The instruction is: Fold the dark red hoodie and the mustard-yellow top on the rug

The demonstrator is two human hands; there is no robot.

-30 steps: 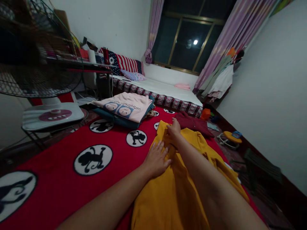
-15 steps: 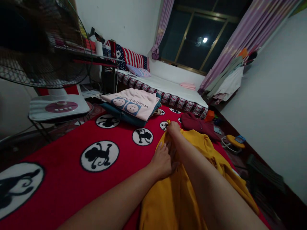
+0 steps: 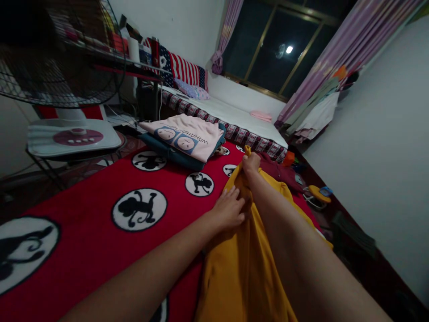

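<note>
A mustard-yellow garment [image 3: 239, 264] lies in front of me on the red blanket [image 3: 90, 232] printed with black-and-white monkey circles. My right hand [image 3: 251, 163] pinches the garment's far edge and lifts it off the blanket. My left hand [image 3: 229, 210] rests on the cloth's left side, its fingers curled round a fold. Beyond my right hand a dark red garment [image 3: 279, 172] lies crumpled.
A folded pink shirt [image 3: 186, 136] tops a dark teal pile at the back left. A standing fan [image 3: 63, 85] is at far left. A mattress [image 3: 234, 123] with pillows lies under the window. Small toys [image 3: 317, 194] and hanging clothes [image 3: 317, 116] are at right.
My right hand has raised the yellow garment's far edge higher. My left hand has gone from flat on the cloth to gripping it. The view has shifted slightly.
</note>
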